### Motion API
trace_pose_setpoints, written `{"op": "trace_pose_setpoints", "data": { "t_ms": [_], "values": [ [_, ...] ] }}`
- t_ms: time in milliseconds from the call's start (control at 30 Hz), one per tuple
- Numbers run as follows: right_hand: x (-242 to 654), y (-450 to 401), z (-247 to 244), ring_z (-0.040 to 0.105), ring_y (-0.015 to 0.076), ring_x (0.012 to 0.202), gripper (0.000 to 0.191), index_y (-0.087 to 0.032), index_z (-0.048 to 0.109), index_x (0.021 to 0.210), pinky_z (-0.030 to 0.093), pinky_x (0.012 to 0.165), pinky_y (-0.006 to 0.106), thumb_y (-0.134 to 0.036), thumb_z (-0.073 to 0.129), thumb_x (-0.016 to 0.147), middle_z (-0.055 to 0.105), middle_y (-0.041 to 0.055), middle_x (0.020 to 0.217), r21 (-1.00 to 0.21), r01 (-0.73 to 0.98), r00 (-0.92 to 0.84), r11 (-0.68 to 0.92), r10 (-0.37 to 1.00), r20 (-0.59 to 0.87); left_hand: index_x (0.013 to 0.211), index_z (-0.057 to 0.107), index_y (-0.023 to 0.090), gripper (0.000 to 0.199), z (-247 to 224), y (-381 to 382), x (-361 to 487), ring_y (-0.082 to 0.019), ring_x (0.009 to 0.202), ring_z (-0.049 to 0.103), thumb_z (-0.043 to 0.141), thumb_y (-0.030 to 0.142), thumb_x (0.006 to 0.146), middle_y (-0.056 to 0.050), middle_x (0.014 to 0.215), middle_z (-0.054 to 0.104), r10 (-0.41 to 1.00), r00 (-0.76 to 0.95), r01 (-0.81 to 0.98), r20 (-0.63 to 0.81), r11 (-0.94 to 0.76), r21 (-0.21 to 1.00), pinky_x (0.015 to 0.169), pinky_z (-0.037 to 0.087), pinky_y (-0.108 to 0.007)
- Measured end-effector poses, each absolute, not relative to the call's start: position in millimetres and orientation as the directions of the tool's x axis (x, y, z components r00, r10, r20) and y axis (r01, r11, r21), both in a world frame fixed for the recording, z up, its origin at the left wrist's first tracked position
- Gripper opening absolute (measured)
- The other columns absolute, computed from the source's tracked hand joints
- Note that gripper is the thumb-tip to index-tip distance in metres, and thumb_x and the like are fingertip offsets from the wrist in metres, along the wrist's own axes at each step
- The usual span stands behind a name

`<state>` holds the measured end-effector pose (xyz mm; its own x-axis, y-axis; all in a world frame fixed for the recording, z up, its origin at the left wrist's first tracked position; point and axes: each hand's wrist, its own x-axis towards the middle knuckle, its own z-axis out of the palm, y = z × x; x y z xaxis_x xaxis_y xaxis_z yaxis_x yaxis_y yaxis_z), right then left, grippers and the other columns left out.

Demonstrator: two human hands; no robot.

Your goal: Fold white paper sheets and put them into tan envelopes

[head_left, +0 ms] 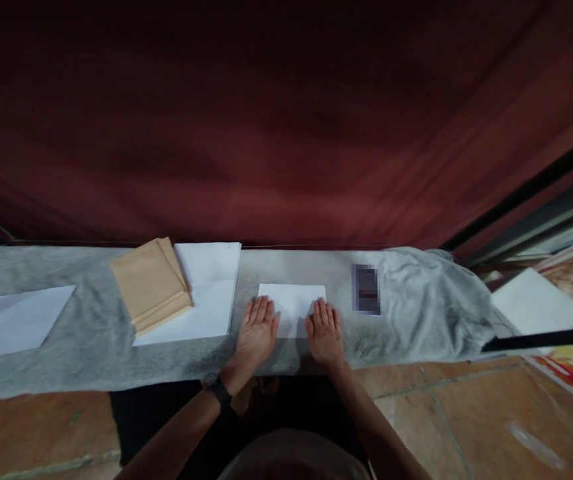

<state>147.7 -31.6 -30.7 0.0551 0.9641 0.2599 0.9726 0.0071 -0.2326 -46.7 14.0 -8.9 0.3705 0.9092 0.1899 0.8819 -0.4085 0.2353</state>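
A dark, blurred thing point(366, 291) lies toward the grey cloth's point(416, 313) right end; a big red wall point(276, 147) is behind its far edge, brown floor tiles point(436, 407) below its near edge

Place of unclear kind, brown tiled floor point(416, 403), dark-red backdrop point(286, 153), cloth-covered table point(416, 313)

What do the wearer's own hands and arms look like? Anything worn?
Bare hands, no gloves: left hand and right hand. A dark strap, apparently a watch, sits on the left wrist; nothing shows on the right one. No sleeves on the visible left forearm or right forearm. No cables visible. Too small to rule out rings.
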Motion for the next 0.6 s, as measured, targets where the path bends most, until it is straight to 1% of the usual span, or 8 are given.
{"op": "trace_pose_setpoints", "data": {
  "t_ms": [67,133,233,300,433,533,600],
  "values": [
    [136.0,-23.4,-25.8,0.035,0.0287,0.15,0.053,-0.009,0.041,0.154,0.027,0.122,0.051,-0.032,0.029,0.108,0.042,0.0168,0.159,-0.272,0.962,0.05,0.02,0.967,0.248,0.149,0.047,0.007,0.052,-10.2,19.4,-29.9,-0.028,0.151,0.036,0.036,0.025,0.101,-0.017,0.157,0.047,0.888,0.415,0.866,0.198,-0.452,0.212,0.126,0.023,-0.05],
    [123.6,-12.9,-21.7,0.035,0.026,0.15,0.053,-0.01,0.041,0.155,0.027,0.123,0.048,-0.034,0.028,0.109,0.041,0.0146,0.161,-0.308,0.947,-0.017,0.09,0.972,0.233,0.15,0.045,0.007,0.054,-14.4,26.7,-14.2,-0.026,0.152,0.033,0.034,0.018,0.099,-0.016,0.159,0.043,0.87,0.457,0.853,0.185,-0.487,0.187,0.126,0.026,-0.049],
    [114.3,0.1,-20.4,0.035,0.0245,0.15,0.052,-0.012,0.044,0.153,0.027,0.123,0.045,-0.035,0.029,0.11,0.045,0.0131,0.158,-0.325,0.941,-0.025,0.099,0.974,0.223,0.152,0.044,0.008,0.057,-23.5,36.7,-3.5,-0.026,0.152,0.033,0.032,0.012,0.096,-0.014,0.16,0.044,0.869,0.466,0.861,0.167,-0.489,0.14,0.124,0.029,-0.049],
    [116.7,4.1,-23.2,0.036,0.0256,0.15,0.053,-0.012,0.044,0.153,0.027,0.123,0.046,-0.038,0.034,0.109,0.046,0.0133,0.158,-0.31,0.948,-0.001,0.076,0.972,0.237,0.152,0.042,0.007,0.057,-28.3,40.9,-7.2,-0.026,0.152,0.033,0.031,0.015,0.097,-0.015,0.159,0.044,0.864,0.467,0.863,0.187,-0.491,0.115,0.124,0.029,-0.049],
    [131.2,4.2,-30.6,0.037,0.0269,0.149,0.055,-0.011,0.042,0.154,0.028,0.123,0.046,-0.04,0.038,0.108,0.042,0.0138,0.16,-0.269,0.962,0.028,0.049,0.961,0.276,0.151,0.042,0.002,0.057,-32.1,45.6,-28.6,-0.029,0.151,0.035,0.029,0.027,0.102,-0.02,0.158,0.044,0.861,0.444,0.875,0.249,-0.477,0.089,0.123,0.03,-0.049],
    [138.8,3.5,-32.9,0.038,0.028,0.149,0.058,-0.009,0.039,0.155,0.029,0.122,0.046,-0.041,0.04,0.107,0.041,0.0154,0.16,-0.263,0.965,0.071,0.008,0.954,0.29,0.15,0.043,0.0,0.06,-33.9,48.0,-43.4,-0.032,0.148,0.039,0.028,0.033,0.103,-0.022,0.157,0.044,0.871,0.399,0.893,0.286,-0.44,0.093,0.122,0.031,-0.051],
    [141.3,3.5,-33.3,0.038,0.029,0.149,0.061,-0.007,0.037,0.156,0.029,0.122,0.047,-0.042,0.041,0.106,0.04,0.017,0.16,-0.273,0.962,0.11,-0.027,0.95,0.294,0.151,0.043,0.0,0.061,-35.9,48.9,-49.8,-0.033,0.147,0.041,0.027,0.035,0.103,-0.023,0.156,0.045,0.88,0.357,0.907,0.314,-0.407,0.11,0.121,0.032,-0.052]
  ]
}}
